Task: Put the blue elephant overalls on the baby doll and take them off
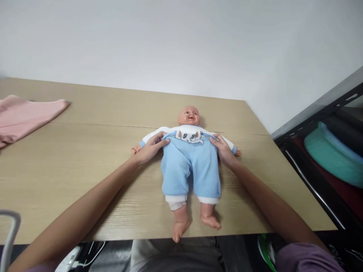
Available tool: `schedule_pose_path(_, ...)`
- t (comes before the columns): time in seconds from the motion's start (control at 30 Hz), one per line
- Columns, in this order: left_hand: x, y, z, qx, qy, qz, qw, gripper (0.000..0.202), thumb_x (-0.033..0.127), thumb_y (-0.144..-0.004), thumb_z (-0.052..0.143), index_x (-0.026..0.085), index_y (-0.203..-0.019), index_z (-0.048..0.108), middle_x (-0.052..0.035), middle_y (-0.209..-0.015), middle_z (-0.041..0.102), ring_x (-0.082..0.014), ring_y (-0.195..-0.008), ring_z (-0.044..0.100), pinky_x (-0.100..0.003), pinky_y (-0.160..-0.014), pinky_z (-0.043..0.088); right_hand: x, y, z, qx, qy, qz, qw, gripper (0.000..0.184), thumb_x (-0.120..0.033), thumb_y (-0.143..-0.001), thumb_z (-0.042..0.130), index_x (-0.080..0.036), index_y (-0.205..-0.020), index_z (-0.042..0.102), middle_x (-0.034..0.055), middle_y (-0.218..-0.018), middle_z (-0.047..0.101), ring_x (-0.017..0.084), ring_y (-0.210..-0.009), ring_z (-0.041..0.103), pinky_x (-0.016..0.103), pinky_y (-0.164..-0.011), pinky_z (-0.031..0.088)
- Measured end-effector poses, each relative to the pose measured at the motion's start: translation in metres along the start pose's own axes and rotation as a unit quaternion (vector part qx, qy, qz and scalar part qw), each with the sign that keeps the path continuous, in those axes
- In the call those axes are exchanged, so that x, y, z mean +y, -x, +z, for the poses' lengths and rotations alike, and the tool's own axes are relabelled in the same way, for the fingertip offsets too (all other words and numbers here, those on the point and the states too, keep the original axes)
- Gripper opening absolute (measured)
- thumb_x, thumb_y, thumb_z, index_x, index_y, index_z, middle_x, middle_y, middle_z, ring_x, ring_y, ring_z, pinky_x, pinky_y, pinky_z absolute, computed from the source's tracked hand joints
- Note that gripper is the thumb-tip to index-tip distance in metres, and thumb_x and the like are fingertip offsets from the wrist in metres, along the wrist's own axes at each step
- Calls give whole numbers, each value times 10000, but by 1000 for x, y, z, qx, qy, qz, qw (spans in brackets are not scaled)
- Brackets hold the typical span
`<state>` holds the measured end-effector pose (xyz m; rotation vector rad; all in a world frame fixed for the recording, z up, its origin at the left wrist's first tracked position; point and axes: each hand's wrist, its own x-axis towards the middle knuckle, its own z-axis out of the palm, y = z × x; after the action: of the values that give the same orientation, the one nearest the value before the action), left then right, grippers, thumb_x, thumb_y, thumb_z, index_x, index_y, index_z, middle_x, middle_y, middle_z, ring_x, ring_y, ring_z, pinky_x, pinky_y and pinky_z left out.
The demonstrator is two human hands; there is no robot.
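A baby doll (189,115) lies on its back on the wooden table (85,166), head away from me, bare feet at the near edge. It wears a white top and light blue trousers (191,170). My left hand (151,148) pinches the trousers' waistband at the doll's left side in the picture. On the other side, my right hand (224,150) grips the same waistband. Both hands are closed on the fabric at chest height.
A pink garment (25,117) lies at the table's far left. To the right stands a dark rack (320,177) holding a teal cushion (331,156). A white wall is behind the table. A white curved object (10,234) shows at the bottom left.
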<state>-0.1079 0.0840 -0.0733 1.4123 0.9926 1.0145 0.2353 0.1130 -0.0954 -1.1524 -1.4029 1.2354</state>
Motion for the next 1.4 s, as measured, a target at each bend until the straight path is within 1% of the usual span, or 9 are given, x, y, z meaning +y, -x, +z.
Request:
schedule_pose_path(0.3,-12,1,-5,-26,131,-64,989,405,491,-897,902,239,-1177,753,-58,-1107,718,-222,-983,664,-323,-866,536,14,6,9,29,32,-37,998,453,-698,-863,809,-286,-950,644,-15,-944,649,227,-946,605,349,-925,509)
schedule_pose_path(0.47,-15,-2,-1,-28,135,-49,989,401,470,-896,908,243,-1182,741,-39,-1084,691,-197,-929,635,-301,-821,515,12,8,13,23,39,-41,998,472,-725,-864,796,-290,-943,631,-9,-929,627,231,-924,588,351,-895,500)
schedule_pose_path(0.63,-18,-7,1,38,37,2,999,412,623,-963,792,221,-983,704,1,-880,560,-169,-766,474,-296,-707,411,10,16,9,5,34,-51,998,430,-679,-910,780,-282,-908,615,-25,-856,553,206,-823,527,341,-795,452)
schedule_pose_path(0.9,-20,-7,10,200,-122,99,967,443,680,-1036,659,237,-1050,638,-29,-989,650,-219,-939,584,-332,-873,483,12,23,17,43,70,-80,993,366,-645,-994,690,-292,-961,601,-8,-877,590,231,-867,561,360,-834,479)
schedule_pose_path(1.1,-21,-5,20,229,-132,132,955,461,712,-1058,619,252,-1091,613,-16,-953,614,-211,-913,577,-330,-840,482,-21,21,42,155,111,-183,964,211,-410,-1015,684,-322,-1203,643,74,-1296,681,293,-1173,622,440,-1126,482)
schedule_pose_path(1.17,-21,-5,22,239,-122,145,952,444,694,-1057,638,252,-1077,603,-17,-967,619,-209,-925,585,-335,-872,492,-47,3,59,111,145,-237,954,202,-358,-1035,647,-326,-1231,680,75,-1359,685,311,-1268,612,459,-1184,462)
schedule_pose_path(1.3,-22,0,26,259,-114,154,947,417,663,-1069,638,251,-1103,584,-30,-1029,654,-208,-939,630,-348,-906,524,-86,-75,106,-106,254,-293,916,180,-294,-1047,611,-228,-1146,746,74,-1211,762,283,-1189,688,459,-1145,499)
schedule_pose_path(1.37,-23,4,28,265,-129,160,942,402,651,-1083,618,252,-1128,592,-44,-1069,669,-216,-965,644,-357,-911,535,-87,-120,134,-260,305,-275,874,179,-261,-1009,650,-204,-1123,775,57,-1146,801,251,-1088,725,408,-1026,548)
schedule_pose_path(1.4,-24,6,28,267,-140,163,939,396,647,-1090,605,253,-1135,600,-51,-1086,674,-223,-986,646,-363,-921,538,-84,-139,148,-356,332,-259,835,183,-238,-956,710,-209,-1115,796,45,-1116,820,241,-1050,733,377,-969,556)
